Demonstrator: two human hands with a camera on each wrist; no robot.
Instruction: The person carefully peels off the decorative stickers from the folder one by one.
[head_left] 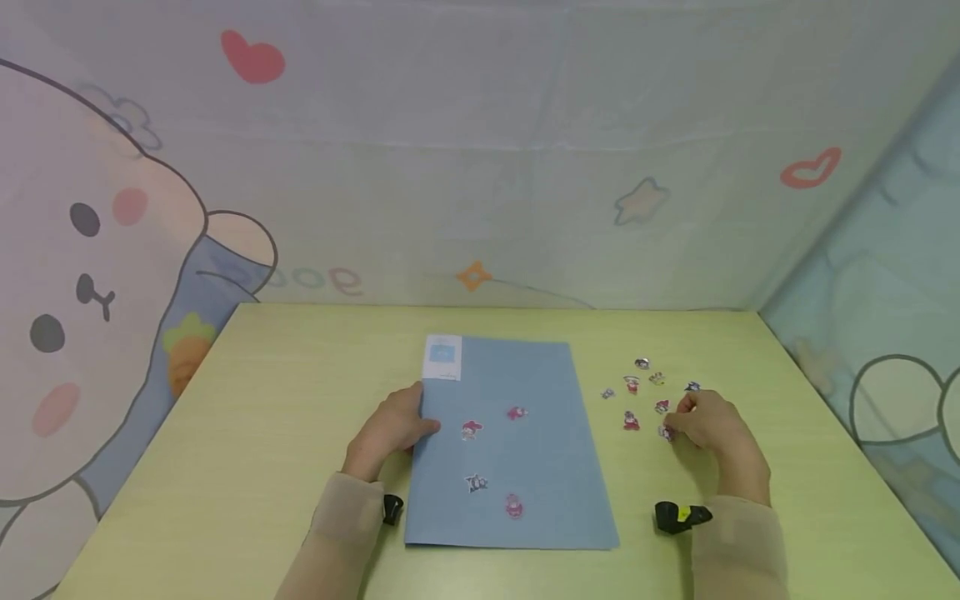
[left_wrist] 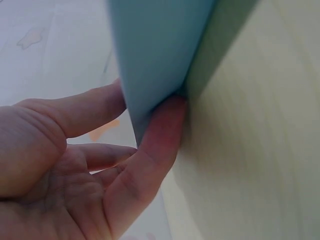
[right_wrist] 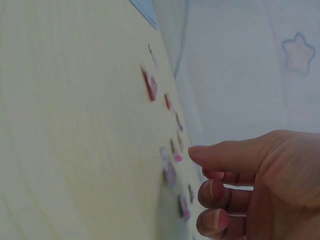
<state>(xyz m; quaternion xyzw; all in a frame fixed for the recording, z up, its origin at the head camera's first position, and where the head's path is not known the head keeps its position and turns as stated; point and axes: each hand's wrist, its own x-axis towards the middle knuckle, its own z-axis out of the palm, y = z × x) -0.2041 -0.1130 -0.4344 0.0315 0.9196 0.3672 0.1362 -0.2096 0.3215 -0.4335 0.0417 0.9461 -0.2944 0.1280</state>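
Pale cloth (head_left: 525,167) printed with hearts, stars and a big white bear (head_left: 142,333) hung behind and beside a light yellow wooden counter (head_left: 262,433). On the counter's middle lay a large blue sheet (head_left: 547,450), its long sides running away from the person. Two arms in light sleeves (head_left: 738,542) reached in from the near edge, with a black device (head_left: 681,517) showing at each wrist. The left hand (head_left: 390,425) pinched the sheet's left edge, thumb on top and a finger tucked between sheet and counter. The right hand (head_left: 708,421) was just above the counter to the right of the sheet, fingers bent and thumb stretched forward among the loose stickers; whether they gripped one could not be told. A white label (head_left: 442,372) with a blue square sat at the sheet's far left corner. Four small cartoon stickers (head_left: 472,430) lay apart on the sheet, three pinkish and one greyish. Loose stickers (head_left: 632,421) were scattered right of it, the nearest at the right thumb.
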